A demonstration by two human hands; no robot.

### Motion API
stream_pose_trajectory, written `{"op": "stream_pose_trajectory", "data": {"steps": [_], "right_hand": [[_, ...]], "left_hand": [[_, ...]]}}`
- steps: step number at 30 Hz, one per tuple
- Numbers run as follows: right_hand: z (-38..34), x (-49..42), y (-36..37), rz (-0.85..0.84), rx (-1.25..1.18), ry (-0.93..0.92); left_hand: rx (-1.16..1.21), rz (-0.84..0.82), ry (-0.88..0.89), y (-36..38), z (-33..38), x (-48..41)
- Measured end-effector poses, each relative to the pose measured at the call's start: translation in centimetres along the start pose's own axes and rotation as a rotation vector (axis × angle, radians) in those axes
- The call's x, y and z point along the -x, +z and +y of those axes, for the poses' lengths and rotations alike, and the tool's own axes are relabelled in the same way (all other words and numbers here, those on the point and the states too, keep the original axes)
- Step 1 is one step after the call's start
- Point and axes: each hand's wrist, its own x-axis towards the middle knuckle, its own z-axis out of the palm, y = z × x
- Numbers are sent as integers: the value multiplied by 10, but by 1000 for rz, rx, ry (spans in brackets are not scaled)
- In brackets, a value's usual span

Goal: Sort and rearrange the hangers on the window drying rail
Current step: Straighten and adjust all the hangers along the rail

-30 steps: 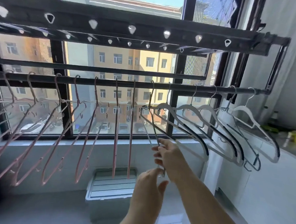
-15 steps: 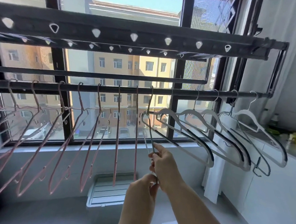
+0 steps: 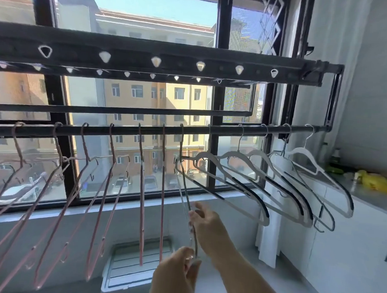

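Note:
A dark drying rail (image 3: 222, 130) runs across the window. Several pink wire hangers (image 3: 100, 186) hang along its left and middle. Several white hangers with black grip strips (image 3: 273, 182) hang at the right. Between the two groups a thin grey metal hanger (image 3: 184, 190) hangs edge-on from the rail. My right hand (image 3: 206, 223) pinches its lower part between thumb and fingers. Just below, my left hand (image 3: 177, 273) grips the same hanger's bottom end.
A perforated dark bar (image 3: 156, 61) of the rack spans above the rail. A grey lidded bin (image 3: 134, 266) stands on the floor under the window. At the right a white cabinet's counter (image 3: 378, 198) holds a yellow item (image 3: 376, 184). A white curtain (image 3: 270, 240) hangs beside the window.
The view has tilted upward, so rail and hangers sit lower in frame. Both hands stay on the grey hanger, with the left hand closing more firmly on its bottom end.

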Motion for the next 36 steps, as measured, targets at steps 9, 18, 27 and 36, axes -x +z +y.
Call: {"op": "stream_pose_trajectory", "data": {"steps": [9,18,27,36], "right_hand": [[1,-27,-101,452,524,-343],[27,-37,-119,-92,136,-30],[29,-26,-116,-254,-49,-48],[24,-20,-99,-377,-148,-25]], "left_hand": [[259,189,264,25,28,-16],[113,-80,-53,106,77,-48],[213,322,-178,118,79,-32],[140,429,-172,98,70,-24]]}}
